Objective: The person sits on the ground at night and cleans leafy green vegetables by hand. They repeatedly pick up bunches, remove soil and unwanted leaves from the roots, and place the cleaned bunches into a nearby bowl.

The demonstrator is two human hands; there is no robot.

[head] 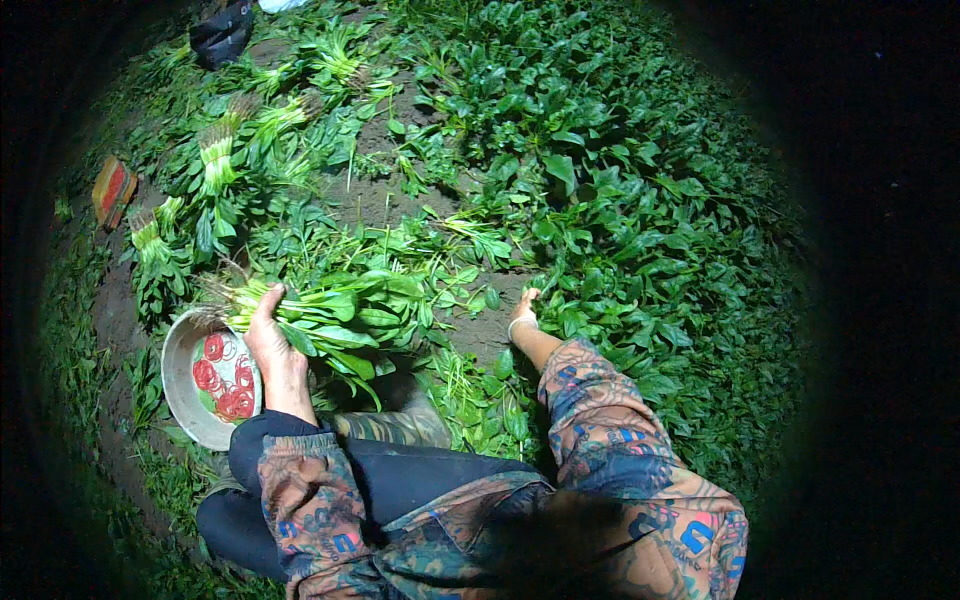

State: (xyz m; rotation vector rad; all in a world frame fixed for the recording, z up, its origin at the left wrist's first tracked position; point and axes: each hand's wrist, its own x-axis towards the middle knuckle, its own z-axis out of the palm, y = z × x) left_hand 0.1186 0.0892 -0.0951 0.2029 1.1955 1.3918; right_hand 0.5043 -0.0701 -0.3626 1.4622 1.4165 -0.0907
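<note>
My left hand [271, 345] is closed around the stems of a bunch of spinach-like leafy greens [352, 307]. The thin roots point left, and the broad leaves spread right. Just below the roots, partly covered by my left hand, is a round bowl [176, 375] holding several red rubber bands [238, 401]. My right hand [526, 309] reaches low to the near edge of the standing leafy plants [637, 225]. Leaves hide part of its fingers, so whether it grips a plant does not show. A pale band circles the right wrist.
Tied bunches of greens [217, 161] lie at the upper left. Beyond them is a black bag-like object [221, 34]. A red and orange block-like object [114, 191] rests on the soil at far left. Loose greens [476, 236] lie on bare soil ahead. My bent legs [435, 465] are below.
</note>
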